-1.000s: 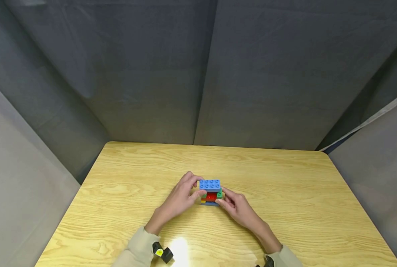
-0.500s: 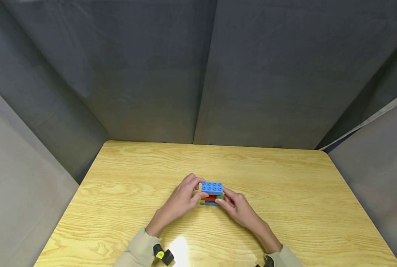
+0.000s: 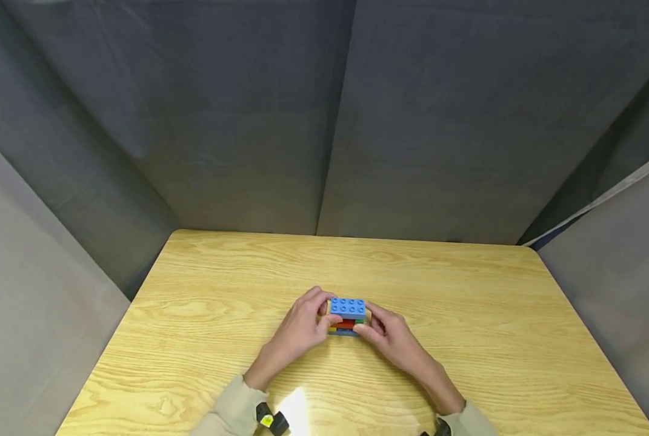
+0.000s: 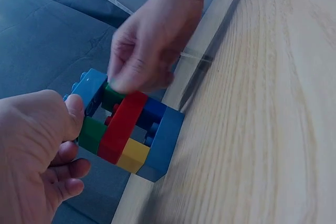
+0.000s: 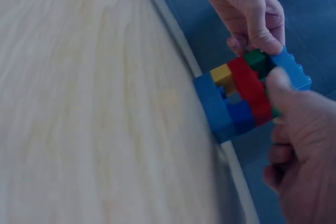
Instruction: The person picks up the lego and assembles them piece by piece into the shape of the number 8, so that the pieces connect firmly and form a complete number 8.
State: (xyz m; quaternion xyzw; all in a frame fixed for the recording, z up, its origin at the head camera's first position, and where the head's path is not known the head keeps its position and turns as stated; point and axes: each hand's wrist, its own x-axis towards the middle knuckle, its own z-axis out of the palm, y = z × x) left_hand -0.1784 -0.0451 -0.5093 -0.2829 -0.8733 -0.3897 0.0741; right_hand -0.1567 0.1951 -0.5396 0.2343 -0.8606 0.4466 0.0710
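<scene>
A small tower of toy building bricks stands on the wooden table between the two hands. Its base is a long blue brick (image 4: pixel 164 142), bearing a yellow brick (image 4: pixel 134 156) and a small dark blue brick (image 4: pixel 152 111). Over these lies a red brick (image 4: pixel 123 127), then a green brick (image 4: pixel 92 135) at each end. The top blue brick (image 3: pixel 348 307) sits across the green ones, studs up. My left hand (image 3: pixel 301 322) pinches the top blue brick's left end between thumb and fingers. With thumb and fingers, my right hand (image 3: pixel 396 340) grips the tower's right end, partly hiding the green brick there.
The wooden table (image 3: pixel 220 272) extends around both hands. Grey curtains (image 3: pixel 248 121) hang behind its far edge and at both sides. Each wrist wears a black camera mount (image 3: pixel 272 419) near the sleeve cuff.
The top blue brick and my left hand have moved slightly right and nearer to me, so that the brick now lines up over the green bricks. My right hand has barely moved.
</scene>
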